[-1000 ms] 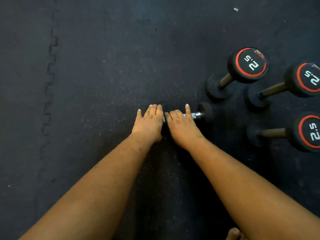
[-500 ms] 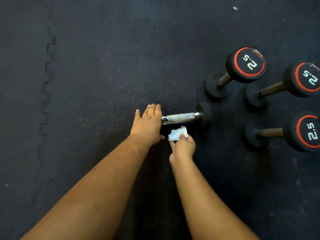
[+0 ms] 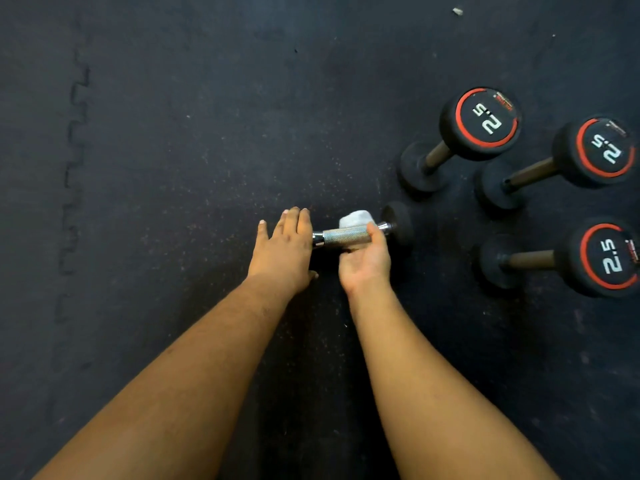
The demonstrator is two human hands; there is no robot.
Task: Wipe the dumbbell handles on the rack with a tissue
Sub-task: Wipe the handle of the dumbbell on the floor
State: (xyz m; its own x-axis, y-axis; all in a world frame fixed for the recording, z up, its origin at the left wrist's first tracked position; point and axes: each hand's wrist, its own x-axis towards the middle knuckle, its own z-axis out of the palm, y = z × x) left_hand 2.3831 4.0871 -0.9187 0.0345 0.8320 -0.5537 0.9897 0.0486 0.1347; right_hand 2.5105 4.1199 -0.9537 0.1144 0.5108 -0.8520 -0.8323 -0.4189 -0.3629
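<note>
Dumbbell (image 3: 349, 235) lying flat on the black floor mat (image 3: 173, 150), near the middle. Shiny handle pointing left to right, one black end on the right; left end hidden under the left hand (image 3: 282, 252). White tissue (image 3: 355, 218) bunched on top of the handle, close to the right end.

Three more dumbbells (image 3: 481, 124) (image 3: 595, 152) (image 3: 604, 259) standing on end toward the right edge of the mat, each marked 2.5 inside a red ring. Nearest one just beside the lying dumbbell, not touching. Small pale scrap (image 3: 458, 11) near the top edge. Zigzag seam (image 3: 71, 174) running down the left side.

Left hand flat, fingers straight and together, pressing down on the left end. Right hand (image 3: 363, 258) palm up under the handle, thumb curled over it, pinning the tissue to the metal. Both forearms bare, reaching in from the bottom edge.
</note>
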